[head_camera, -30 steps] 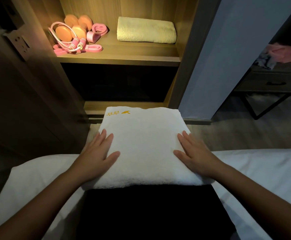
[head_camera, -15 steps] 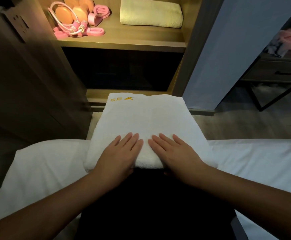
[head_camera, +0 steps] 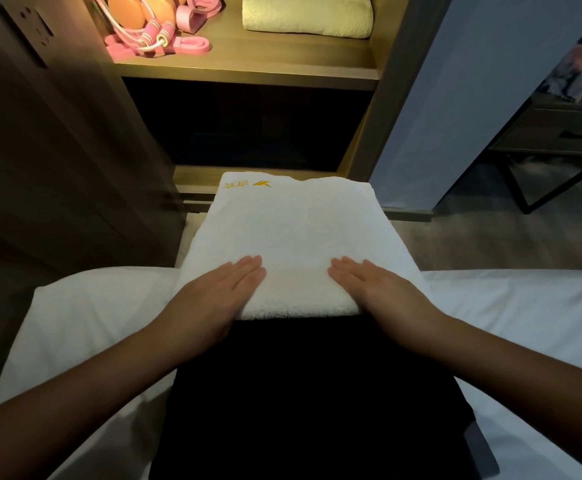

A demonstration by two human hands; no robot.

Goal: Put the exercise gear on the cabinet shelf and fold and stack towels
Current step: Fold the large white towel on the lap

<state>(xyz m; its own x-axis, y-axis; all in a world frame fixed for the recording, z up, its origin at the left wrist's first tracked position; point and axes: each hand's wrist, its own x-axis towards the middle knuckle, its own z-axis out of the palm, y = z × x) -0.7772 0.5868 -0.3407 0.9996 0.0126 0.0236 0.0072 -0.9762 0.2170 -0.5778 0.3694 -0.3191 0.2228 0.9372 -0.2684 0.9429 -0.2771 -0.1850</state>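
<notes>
Two flat hands on plush, square-folded white towel (head_camera: 296, 237) with yellow embroidery.

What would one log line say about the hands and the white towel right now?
left hand: flat on white towel | right hand: flat on it | yellow towel, pink gear: on shelf

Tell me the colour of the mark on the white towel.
Golden yellow mark on the white towel; head view.
</notes>
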